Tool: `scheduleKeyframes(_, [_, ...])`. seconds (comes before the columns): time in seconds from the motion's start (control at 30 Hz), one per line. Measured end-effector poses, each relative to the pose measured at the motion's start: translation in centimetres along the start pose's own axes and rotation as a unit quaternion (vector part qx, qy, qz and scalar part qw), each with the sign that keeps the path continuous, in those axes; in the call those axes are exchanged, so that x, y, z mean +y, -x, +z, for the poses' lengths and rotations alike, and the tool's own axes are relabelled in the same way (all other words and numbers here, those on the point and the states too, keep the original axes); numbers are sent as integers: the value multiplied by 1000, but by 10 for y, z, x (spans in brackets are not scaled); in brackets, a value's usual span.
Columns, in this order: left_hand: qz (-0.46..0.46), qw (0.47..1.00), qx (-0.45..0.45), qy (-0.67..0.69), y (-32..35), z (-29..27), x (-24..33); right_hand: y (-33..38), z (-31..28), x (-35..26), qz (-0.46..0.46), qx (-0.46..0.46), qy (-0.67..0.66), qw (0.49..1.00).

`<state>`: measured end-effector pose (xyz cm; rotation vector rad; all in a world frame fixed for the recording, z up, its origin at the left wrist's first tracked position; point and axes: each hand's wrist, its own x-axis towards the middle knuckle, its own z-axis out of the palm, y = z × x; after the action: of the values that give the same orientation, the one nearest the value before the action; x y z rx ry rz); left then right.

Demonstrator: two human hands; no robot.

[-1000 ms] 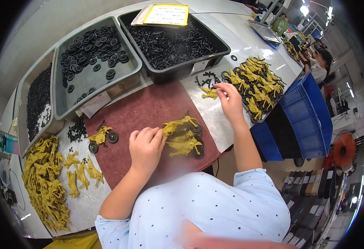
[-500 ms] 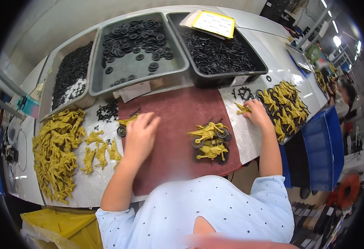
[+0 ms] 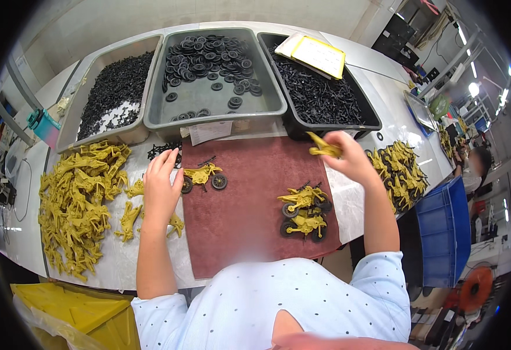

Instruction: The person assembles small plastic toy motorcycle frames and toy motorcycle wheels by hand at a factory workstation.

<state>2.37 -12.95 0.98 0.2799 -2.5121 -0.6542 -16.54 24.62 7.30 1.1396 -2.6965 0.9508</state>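
Observation:
My right hand [image 3: 350, 157] pinches a yellow plastic toy part [image 3: 323, 146] over the far right of the dark red cloth [image 3: 247, 204]. Fingers stretched and thumb apart, my left hand [image 3: 163, 181] is at the cloth's left edge, beside small black parts [image 3: 161, 151]. Close to its thumb lies a yellow toy motorcycle [image 3: 204, 175] with black wheels and handlebar. Two more toy motorcycles, one farther [image 3: 303, 198] and one nearer [image 3: 305, 224], rest together at the cloth's right. Loose yellow toy bodies [image 3: 128, 220] lie around my left wrist, partly hidden by the arm.
Along the back stand a bin of small black parts [image 3: 153, 64], a grey bin of black wheels [image 3: 273, 87] and a black bin [image 3: 366, 119] with a yellow-edged card [image 3: 317, 55] on it. Yellow bodies [image 3: 74, 210] heap left; assembled motorcycles [image 3: 400, 175] lie right. A blue crate [image 3: 442, 233] stands beyond.
My right hand has carried the yellow part from the right-hand table surface over the cloth. My left hand has shifted left, off the toy motorcycle, which now shows whole. The view has shifted a little.

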Motion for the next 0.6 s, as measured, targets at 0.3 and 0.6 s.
scheduleKeyframes(0.3, [163,986,10,-45,7,28,13,-78,141,-127,-176,-128,39,975])
scheduleKeyframes(0.6, [109,993,21,-29,8,39,-24,-103,180,-117,-155,-228,-93,957])
